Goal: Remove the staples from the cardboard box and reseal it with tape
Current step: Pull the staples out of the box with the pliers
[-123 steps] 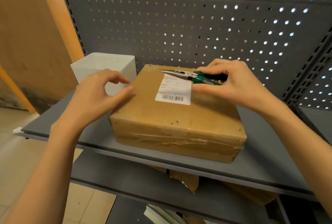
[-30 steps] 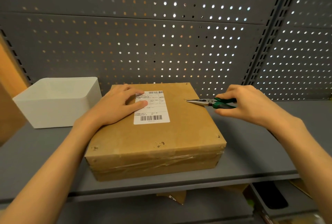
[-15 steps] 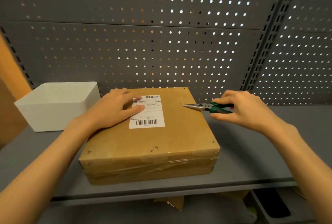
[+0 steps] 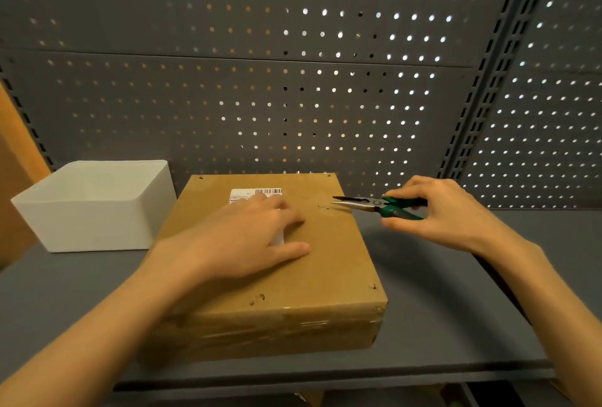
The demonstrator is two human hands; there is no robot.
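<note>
A flat brown cardboard box (image 4: pixel 329 263) lies on the grey shelf, its front side wrapped in clear tape. My left hand (image 4: pixel 247 237) presses flat on its top, covering most of the white shipping label (image 4: pixel 257 193). My right hand (image 4: pixel 439 211) grips the green handles of needle-nose pliers (image 4: pixel 368 205). The plier jaws are slightly parted and point left, right beside a small staple (image 4: pixel 323 207) near the box's right edge. More staples show at the top's corners and near the front edge (image 4: pixel 257 298).
A white open bin (image 4: pixel 94 207) stands on the shelf (image 4: pixel 456 302) to the left of the box. A grey perforated back panel (image 4: pixel 293 80) rises behind. The shelf's front edge runs just below the box.
My left hand has slid right and forward over the label. The pliers stay near the staple at the box's right edge, jaws now slightly parted. The view has shifted closer.
</note>
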